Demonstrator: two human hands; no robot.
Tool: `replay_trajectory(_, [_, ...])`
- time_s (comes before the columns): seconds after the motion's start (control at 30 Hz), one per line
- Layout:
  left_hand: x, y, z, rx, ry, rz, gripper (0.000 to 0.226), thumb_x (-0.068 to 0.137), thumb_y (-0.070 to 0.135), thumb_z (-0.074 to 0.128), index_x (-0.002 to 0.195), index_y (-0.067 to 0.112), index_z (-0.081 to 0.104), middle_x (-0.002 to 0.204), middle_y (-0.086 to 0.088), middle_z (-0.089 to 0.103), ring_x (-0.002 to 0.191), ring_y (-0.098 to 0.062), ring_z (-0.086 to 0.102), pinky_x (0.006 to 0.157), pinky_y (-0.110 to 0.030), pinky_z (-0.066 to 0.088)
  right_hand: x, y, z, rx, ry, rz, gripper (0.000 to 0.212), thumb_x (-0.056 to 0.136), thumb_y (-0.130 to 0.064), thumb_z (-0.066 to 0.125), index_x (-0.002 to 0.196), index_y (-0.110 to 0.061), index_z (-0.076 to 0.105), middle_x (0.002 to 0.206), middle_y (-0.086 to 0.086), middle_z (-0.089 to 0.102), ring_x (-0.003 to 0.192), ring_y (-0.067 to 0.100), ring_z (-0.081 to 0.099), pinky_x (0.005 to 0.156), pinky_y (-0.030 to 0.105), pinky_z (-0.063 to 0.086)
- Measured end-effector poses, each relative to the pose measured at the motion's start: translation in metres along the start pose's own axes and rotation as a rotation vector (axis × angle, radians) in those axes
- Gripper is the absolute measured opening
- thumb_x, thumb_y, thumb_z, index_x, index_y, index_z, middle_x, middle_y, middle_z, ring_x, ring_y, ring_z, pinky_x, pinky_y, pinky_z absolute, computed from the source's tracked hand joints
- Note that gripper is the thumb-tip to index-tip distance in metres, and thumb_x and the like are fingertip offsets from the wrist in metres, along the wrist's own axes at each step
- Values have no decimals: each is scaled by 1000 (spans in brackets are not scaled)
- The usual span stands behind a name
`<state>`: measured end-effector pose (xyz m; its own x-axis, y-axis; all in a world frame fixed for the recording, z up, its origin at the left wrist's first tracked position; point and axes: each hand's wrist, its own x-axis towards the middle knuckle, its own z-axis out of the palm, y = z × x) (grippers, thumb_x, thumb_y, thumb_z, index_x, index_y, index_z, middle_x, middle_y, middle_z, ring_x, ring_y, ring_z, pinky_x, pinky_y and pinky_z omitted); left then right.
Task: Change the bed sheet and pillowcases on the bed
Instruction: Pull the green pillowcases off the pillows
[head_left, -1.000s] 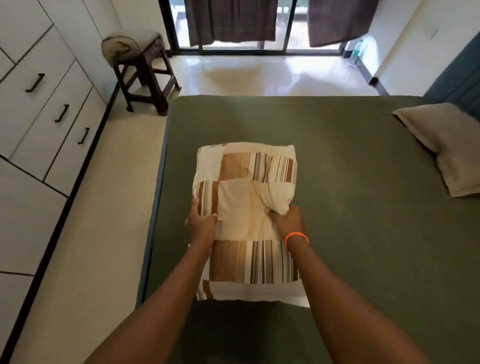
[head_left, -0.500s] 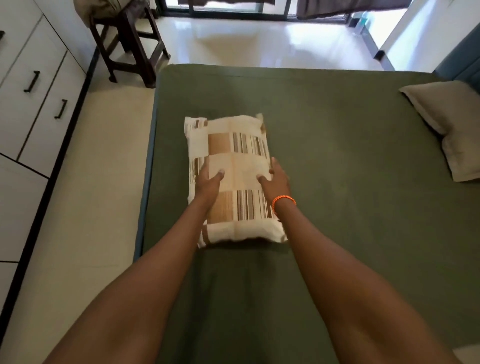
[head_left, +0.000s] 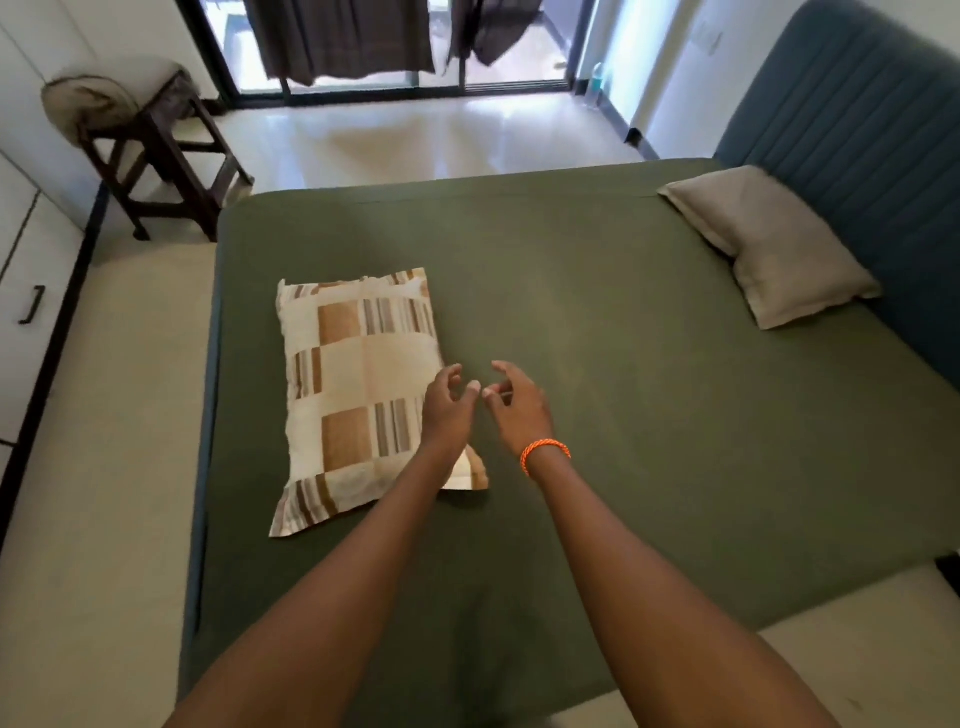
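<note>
A pillow in a cream and brown striped patchwork case (head_left: 358, 384) lies flat on the green bed sheet (head_left: 597, 395), near the bed's left edge. My left hand (head_left: 448, 408) hovers over the pillow's right edge with fingers curled apart, holding nothing. Just to its right, my right hand (head_left: 519, 402), with an orange band at the wrist, is above the bare sheet, fingers apart and empty. A second pillow in a plain beige case (head_left: 769, 244) rests at the far right against the blue padded headboard (head_left: 857, 135).
A dark wooden stool (head_left: 166, 150) with a bundled cloth (head_left: 98, 98) on it stands on the floor beyond the bed's far left corner. White drawers (head_left: 26, 291) line the left wall. Glass doors with dark curtains (head_left: 343, 41) are at the back.
Both hands have let go of the patterned pillow and moved right, off it. The pillow now lies flat on the sheet. My view has shifted right and up.
</note>
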<state>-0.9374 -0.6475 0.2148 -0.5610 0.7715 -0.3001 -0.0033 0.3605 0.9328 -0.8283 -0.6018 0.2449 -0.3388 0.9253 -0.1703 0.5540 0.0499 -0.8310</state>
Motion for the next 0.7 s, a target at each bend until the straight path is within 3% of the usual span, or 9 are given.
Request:
replay_trajectory(0.13, [-46, 24, 95, 26, -68, 28, 50, 105, 21, 61, 151, 11, 45, 138, -9, 58, 128, -23, 57, 98, -28, 43, -23, 40, -97, 11, 96, 14, 36, 97, -18, 64, 134, -18, 64, 94, -4, 66, 89, 18, 67, 87, 31, 54])
replay_trajectory(0.33, [-115, 64, 262, 24, -136, 63, 48, 107, 20, 57, 151, 11, 42, 131, -6, 58, 113, -19, 58, 86, -25, 40, -47, 118, -261, 53, 186, 58, 25, 94, -19, 65, 119, -16, 71, 98, 5, 73, 87, 20, 70, 89, 41, 57])
replay_trajectory(0.5, [-168, 108, 389, 8, -151, 107, 44, 107, 17, 56, 149, 10, 44, 124, -2, 58, 111, -18, 58, 84, -22, 39, -64, 186, -390, 40, 214, 83, 14, 90, -26, 63, 99, -27, 73, 87, -2, 77, 79, 19, 74, 84, 43, 60])
replay_trajectory(0.7, [-189, 142, 514, 28, -214, 141, 41, 106, 17, 56, 146, 13, 48, 125, -4, 59, 106, -14, 57, 70, -9, 40, -58, 252, -510, 80, 275, 124, 15, 89, -25, 61, 92, -21, 75, 81, -3, 76, 76, 18, 74, 81, 44, 60])
